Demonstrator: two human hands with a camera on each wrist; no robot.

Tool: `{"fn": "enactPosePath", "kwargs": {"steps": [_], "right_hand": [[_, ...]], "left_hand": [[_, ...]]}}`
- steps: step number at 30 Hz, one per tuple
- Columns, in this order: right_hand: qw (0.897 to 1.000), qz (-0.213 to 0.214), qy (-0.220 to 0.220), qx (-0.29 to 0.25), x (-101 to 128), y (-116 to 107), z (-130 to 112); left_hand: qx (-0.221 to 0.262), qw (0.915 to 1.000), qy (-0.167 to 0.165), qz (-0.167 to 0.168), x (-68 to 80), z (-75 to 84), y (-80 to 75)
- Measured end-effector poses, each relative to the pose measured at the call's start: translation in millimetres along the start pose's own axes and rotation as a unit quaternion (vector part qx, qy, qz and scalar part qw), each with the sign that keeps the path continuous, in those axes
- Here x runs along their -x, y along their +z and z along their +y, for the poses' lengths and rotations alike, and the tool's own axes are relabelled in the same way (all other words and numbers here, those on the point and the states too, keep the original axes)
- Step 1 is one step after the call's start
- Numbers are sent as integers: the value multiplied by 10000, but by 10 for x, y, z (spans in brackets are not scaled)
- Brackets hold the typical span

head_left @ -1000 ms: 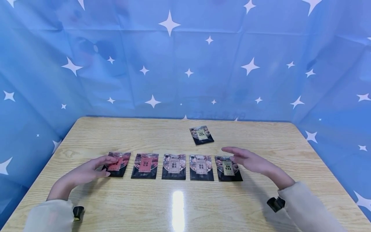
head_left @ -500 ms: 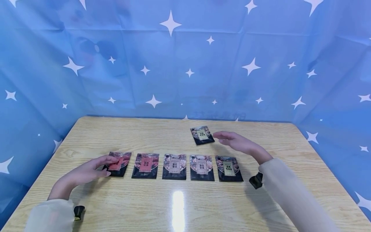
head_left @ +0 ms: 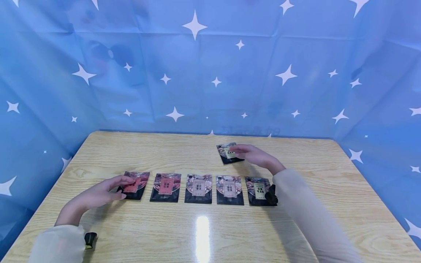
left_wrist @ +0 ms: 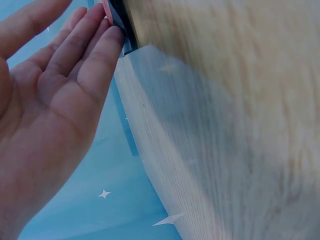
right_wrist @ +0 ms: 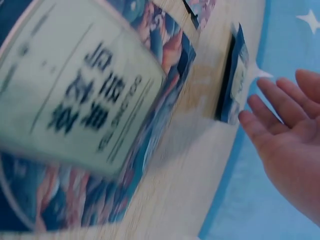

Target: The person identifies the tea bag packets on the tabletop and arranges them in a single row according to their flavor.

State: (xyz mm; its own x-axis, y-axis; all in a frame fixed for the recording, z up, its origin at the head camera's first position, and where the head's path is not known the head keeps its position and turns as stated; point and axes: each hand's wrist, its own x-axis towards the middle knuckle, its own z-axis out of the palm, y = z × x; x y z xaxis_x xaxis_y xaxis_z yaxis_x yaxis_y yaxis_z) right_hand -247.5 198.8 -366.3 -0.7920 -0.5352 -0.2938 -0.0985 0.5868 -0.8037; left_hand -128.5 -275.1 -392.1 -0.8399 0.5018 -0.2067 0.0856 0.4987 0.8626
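Observation:
Five dark snack packets lie in a row on the wooden table (head_left: pixel 204 233). My left hand (head_left: pixel 106 189) lies flat with straight fingers touching the leftmost, red-labelled packet (head_left: pixel 135 184); the left wrist view shows the fingertips (left_wrist: pixel 102 35) against that packet's edge (left_wrist: pixel 116 15). A sixth packet with a green label (head_left: pixel 227 153) lies apart, farther back. My right hand (head_left: pixel 251 154) reaches over it, fingers straight, tips at its right side. In the right wrist view the open hand (right_wrist: pixel 287 135) is just beside this packet (right_wrist: pixel 232 80); contact is unclear.
The row's other packets (head_left: pixel 166 187) (head_left: pixel 198 188) (head_left: pixel 230 189) sit evenly spaced; the rightmost green-labelled one (head_left: pixel 258 190) lies under my right forearm and fills the right wrist view (right_wrist: pixel 75 115). Blue star-patterned cloth (head_left: pixel 197 73) walls the table on three sides.
My right hand has moved from above the row's rightmost packet back and left to the lone far packet. The left hand has stayed on the red packet.

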Motion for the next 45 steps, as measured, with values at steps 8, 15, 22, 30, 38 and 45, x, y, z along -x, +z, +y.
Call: {"fn": "enactPosePath", "kwargs": {"steps": [8,15,22,30,38,45], "right_hand": [[9999,67,10,117,-170,97,-19],[9998,-29,117,144,-221,123,-20],[9996,-14,122,248,-172,95,-16],[9994,49,160,311,-44,-21,134],[9995,172,147,204,179,-180,346],[9990,290,165,305,418,-304,518]], "left_hand": [[27,10000,-72,19,2,6,4],[-45,10000,-37,3,11,13,1],[-14,10000,-33,-9,8,15,-6],[49,10000,5,-35,11,15,7],[81,9999,-98,9,8,27,5],[77,9999,-106,-10,11,21,8]]}}
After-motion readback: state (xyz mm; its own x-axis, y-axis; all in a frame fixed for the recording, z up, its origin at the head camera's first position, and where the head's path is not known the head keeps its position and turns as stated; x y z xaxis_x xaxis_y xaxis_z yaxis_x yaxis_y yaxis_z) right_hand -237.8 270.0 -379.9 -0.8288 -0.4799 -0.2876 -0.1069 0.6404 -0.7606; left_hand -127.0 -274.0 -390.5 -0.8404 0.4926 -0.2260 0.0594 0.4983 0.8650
